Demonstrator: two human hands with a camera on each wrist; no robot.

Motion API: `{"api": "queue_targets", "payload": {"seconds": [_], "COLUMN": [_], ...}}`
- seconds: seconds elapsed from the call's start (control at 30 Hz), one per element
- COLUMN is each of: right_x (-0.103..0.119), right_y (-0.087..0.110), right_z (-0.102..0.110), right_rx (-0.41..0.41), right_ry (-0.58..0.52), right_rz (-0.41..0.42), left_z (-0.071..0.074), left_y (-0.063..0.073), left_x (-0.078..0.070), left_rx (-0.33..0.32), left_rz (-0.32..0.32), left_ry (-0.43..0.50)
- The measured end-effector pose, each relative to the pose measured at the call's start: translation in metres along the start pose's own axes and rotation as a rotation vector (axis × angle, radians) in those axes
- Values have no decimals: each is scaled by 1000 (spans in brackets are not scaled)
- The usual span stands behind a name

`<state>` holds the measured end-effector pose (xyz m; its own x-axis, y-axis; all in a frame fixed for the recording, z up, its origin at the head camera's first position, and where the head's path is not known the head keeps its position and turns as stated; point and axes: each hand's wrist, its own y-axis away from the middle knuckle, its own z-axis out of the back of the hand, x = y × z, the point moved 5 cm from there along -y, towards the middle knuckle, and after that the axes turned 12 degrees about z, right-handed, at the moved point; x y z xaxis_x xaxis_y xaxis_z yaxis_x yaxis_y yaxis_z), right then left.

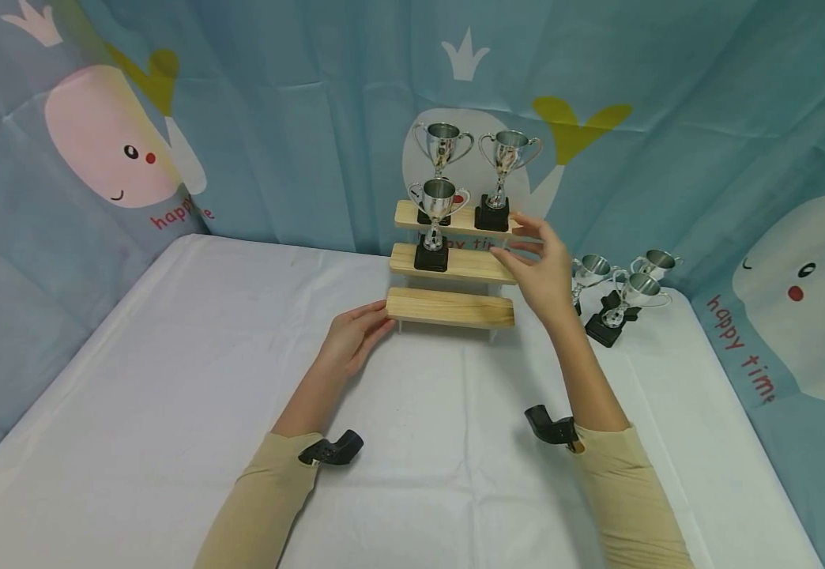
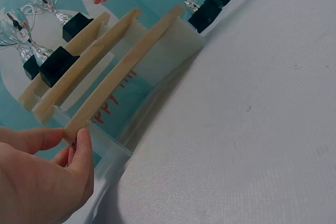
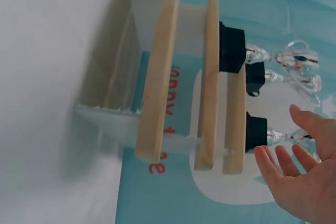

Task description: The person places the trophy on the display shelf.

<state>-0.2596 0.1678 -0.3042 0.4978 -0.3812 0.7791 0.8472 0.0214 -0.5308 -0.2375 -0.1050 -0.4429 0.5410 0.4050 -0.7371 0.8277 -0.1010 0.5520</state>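
A three-step display stand with pale wooden shelves (image 1: 450, 308) and clear side panels stands at the back of the table. My left hand (image 1: 352, 338) pinches the left end of its lowest shelf between thumb and fingers, as the left wrist view shows. Two silver trophy cups on black bases stand on the top shelf: one at the left (image 1: 444, 141), one at the right (image 1: 509, 148). A third trophy cup (image 1: 438, 197) is on the middle shelf, left of centre. My right hand (image 1: 544, 273) is at the stand's right end, fingers extended beside the top-right trophy, holding nothing.
Several more silver trophies (image 1: 640, 291) are grouped on the white-covered table (image 1: 171, 411), right of the stand. A blue printed curtain (image 1: 299, 142) hangs behind and at both sides. Black devices (image 1: 333, 449) are strapped to both wrists.
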Motion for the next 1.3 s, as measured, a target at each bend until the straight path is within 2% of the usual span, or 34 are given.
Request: {"api": "queue_targets", "payload": {"seconds": [0.2,0.5,0.8,1.03,1.3], "right_x": [-5,-11,-9,-10,-15], "right_y": [9,22,32,38,44], "right_z": [12,28,47,61,68], "right_rx": [-30,-73,-142,-183,-207], "right_ry": [64,98,170,220,249], "right_rz": [10,16,34,16,-9], "left_z": [0,-1,-2,0,-1], "left_y": [0,1,1,0,1], "left_x": [0,0,0,0,0], "left_rx": [-4,5,7,0,0], "left_rz": [6,7,7,8,6], "left_ry": [6,3,6,13,12]}}
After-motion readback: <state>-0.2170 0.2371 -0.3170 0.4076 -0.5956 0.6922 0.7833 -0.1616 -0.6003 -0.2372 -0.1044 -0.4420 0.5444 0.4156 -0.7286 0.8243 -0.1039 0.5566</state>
